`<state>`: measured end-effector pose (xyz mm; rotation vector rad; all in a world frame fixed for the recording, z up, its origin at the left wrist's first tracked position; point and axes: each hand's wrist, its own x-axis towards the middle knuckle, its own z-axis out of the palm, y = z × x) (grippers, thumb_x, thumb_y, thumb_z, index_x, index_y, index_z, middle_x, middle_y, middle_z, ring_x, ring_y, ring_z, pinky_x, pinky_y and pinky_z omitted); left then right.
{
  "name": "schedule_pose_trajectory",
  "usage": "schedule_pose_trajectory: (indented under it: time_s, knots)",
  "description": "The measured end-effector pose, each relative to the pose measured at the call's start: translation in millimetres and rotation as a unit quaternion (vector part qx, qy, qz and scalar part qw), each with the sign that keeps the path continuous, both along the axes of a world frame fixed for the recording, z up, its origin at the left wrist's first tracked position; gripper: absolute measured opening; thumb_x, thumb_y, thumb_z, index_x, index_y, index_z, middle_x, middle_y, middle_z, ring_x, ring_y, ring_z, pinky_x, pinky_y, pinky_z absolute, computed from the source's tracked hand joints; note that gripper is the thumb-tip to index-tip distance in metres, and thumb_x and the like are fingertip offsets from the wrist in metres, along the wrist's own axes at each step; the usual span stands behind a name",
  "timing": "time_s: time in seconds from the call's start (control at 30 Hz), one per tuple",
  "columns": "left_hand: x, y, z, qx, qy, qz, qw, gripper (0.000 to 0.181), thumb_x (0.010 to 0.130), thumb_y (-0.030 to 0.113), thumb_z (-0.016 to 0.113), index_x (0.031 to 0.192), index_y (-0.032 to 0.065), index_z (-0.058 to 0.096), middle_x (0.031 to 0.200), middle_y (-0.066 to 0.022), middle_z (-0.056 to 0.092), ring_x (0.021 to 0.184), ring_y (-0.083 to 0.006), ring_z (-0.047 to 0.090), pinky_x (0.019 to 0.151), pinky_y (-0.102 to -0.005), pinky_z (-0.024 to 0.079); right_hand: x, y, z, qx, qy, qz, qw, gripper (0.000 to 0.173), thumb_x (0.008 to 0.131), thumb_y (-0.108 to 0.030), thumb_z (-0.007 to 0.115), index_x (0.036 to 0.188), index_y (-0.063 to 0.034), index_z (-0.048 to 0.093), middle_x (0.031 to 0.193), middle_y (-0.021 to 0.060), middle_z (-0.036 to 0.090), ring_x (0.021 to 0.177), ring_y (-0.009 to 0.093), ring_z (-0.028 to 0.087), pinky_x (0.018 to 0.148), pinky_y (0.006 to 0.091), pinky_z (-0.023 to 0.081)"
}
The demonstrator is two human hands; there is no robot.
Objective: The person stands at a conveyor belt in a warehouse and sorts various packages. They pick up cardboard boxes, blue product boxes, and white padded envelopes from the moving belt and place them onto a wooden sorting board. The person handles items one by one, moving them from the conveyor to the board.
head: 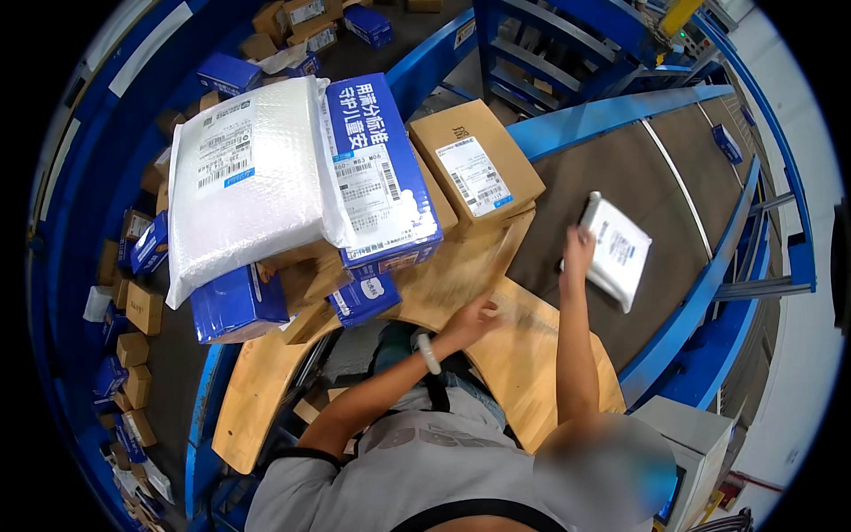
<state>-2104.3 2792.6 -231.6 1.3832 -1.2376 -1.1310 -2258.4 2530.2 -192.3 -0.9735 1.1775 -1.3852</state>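
Observation:
My right hand reaches over the belt on the right and grips the left edge of a white plastic-wrapped parcel bearing a label. My left hand, with a pale bracelet at the wrist, is above the curved wooden table. It holds nothing, its fingers loosely bent. Ahead of it stands a stack of packages: a labelled brown carton, a blue-and-white box and a large white bubble mailer on top at the left. Smaller blue boxes show beneath.
A dark conveyor belt with blue side rails runs along the right and carries a small blue box. On the left, another belt is crowded with cartons along a blue wall. A grey cabinet with a screen stands at lower right.

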Motion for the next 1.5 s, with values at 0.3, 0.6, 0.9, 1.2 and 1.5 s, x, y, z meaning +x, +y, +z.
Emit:
schedule_pose_trajectory:
  time_s: [0.3, 0.6, 0.9, 1.2, 1.5]
  knots:
    - [28.5, -1.6, 36.9, 0.045, 0.283, -0.03, 0.958, 0.086, 0.111, 0.038, 0.063, 0.17, -0.0008, 0.014, 0.153, -0.0172, 0.055, 0.128, -0.0261, 0.066, 0.108, -0.0387, 0.054, 223.3, -53.8, 222.9, -0.416, 0.563, 0.279, 0.657, 0.066, 0.101, -0.066, 0.056, 0.15, -0.022, 0.063, 0.161, 0.0178, 0.05, 0.146, 0.037, 0.051, 0.122, 0.0502, 0.039]
    - [16.1, -11.0, 18.6, -0.017, 0.325, 0.027, 0.945, 0.082, 0.107, 0.047, 0.066, 0.162, 0.0037, 0.022, 0.145, -0.0133, 0.052, 0.126, -0.0221, 0.064, 0.099, -0.0358, 0.058, -9.4, 76.5, 158.7, -0.368, 0.474, 0.141, 0.787, 0.051, 0.092, -0.041, 0.08, 0.129, -0.0103, 0.065, 0.124, 0.0169, 0.062, 0.113, 0.04, 0.067, 0.093, 0.0473, 0.056]
    - [-4.7, 98.6, -5.0, -0.004, -0.164, -0.187, 0.969, 0.107, 0.086, 0.027, 0.092, 0.166, 0.0004, 0.026, 0.146, -0.0268, 0.047, 0.111, -0.0331, 0.07, 0.082, -0.0349, 0.064, -174.5, 354.4, -49.9, 0.12, 0.212, 0.066, 0.968, 0.084, 0.082, -0.023, 0.095, 0.148, -0.0011, 0.048, 0.141, 0.0223, 0.047, 0.123, 0.033, 0.062, 0.093, 0.0408, 0.058]
    - [-37.2, -2.9, 20.2, -0.27, -0.325, -0.14, 0.896, 0.1, 0.08, 0.01, 0.088, 0.167, 0.0221, 0.04, 0.168, -0.0329, 0.025, 0.144, -0.0523, 0.045, 0.116, -0.0479, 0.047, -104.1, 309.5, -102.3, -0.062, 0.246, -0.152, 0.955, 0.099, 0.082, -0.011, 0.093, 0.167, -0.0196, 0.043, 0.156, 0.0241, 0.027, 0.138, 0.039, 0.047, 0.102, 0.0394, 0.052]
    - [-23.8, -16.8, 21.5, -0.151, -0.14, -0.14, 0.969, 0.072, 0.098, 0.023, 0.079, 0.159, 0.0042, 0.047, 0.154, -0.0246, 0.053, 0.127, -0.0279, 0.063, 0.107, -0.0356, 0.051, -84.7, 47.6, -41.7, -0.183, 0.469, -0.228, 0.833, 0.058, 0.09, -0.024, 0.083, 0.144, -0.0159, 0.063, 0.151, 0.0239, 0.046, 0.141, 0.044, 0.048, 0.116, 0.0492, 0.044]
